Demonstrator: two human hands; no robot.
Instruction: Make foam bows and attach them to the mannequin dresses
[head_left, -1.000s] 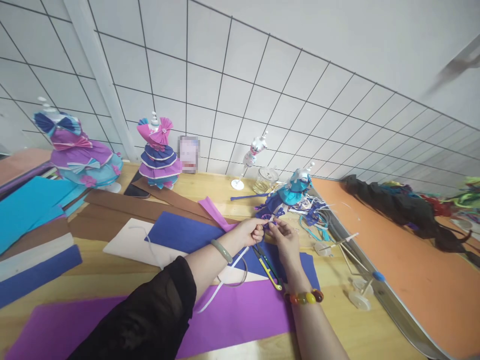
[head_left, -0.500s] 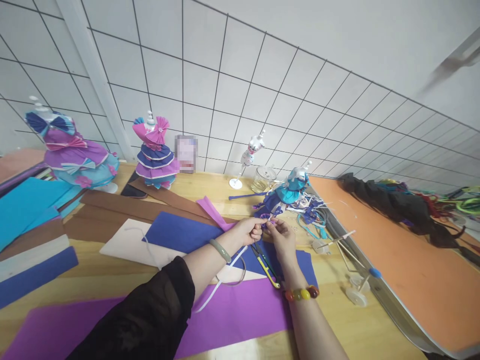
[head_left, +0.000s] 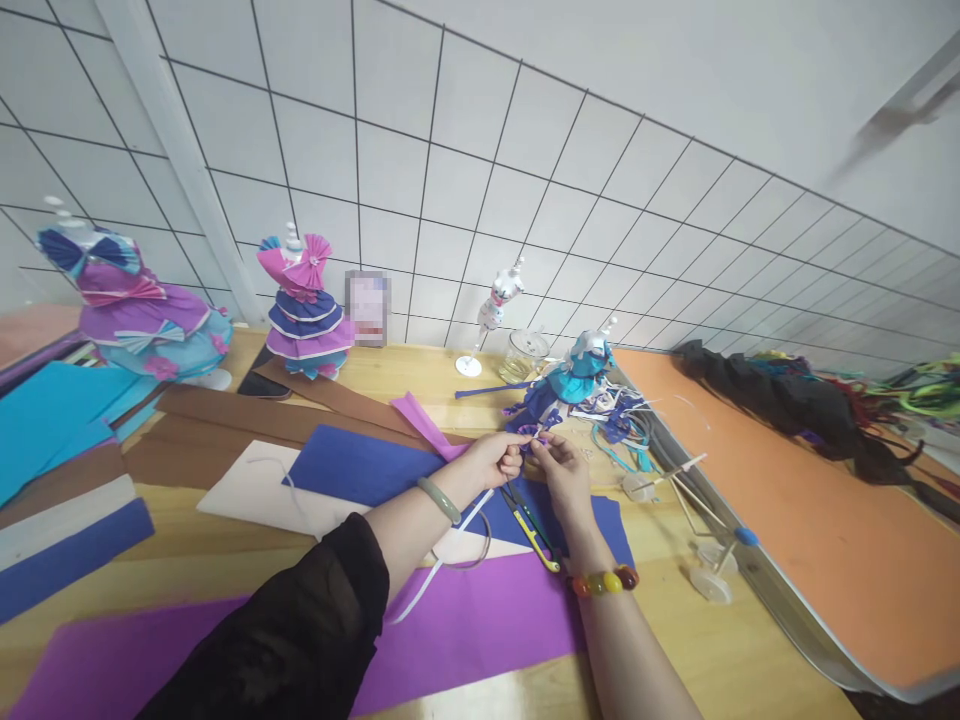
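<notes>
Both hands meet over the middle of the table, pinching a small purple paper rosette (head_left: 529, 433). My left hand (head_left: 495, 460), with a pale bangle at the wrist, holds its left side between thumb and forefinger, other fingers curled in. From the right, my right hand (head_left: 561, 470) grips it with thumb and fingertips; a bead bracelet circles that wrist. Just behind the rosette stands a small mannequin (head_left: 581, 370) in a turquoise and dark blue paper dress. Yellow-handled scissors (head_left: 536, 530) lie below the hands on dark blue paper (head_left: 360, 465).
Purple paper (head_left: 480, 620) spreads in front. Two dressed mannequins (head_left: 304, 310) stand at left, a bare white one (head_left: 495, 310) at the back beside a glass jar (head_left: 523, 355). Paper scraps (head_left: 622, 415) lie right of the hands, near sticks with clear discs (head_left: 712, 575) and an orange board (head_left: 810, 520).
The view has shifted slightly, so the background sits a little further left. Both hands keep their pinch on the rosette, with only tiny finger movement.
</notes>
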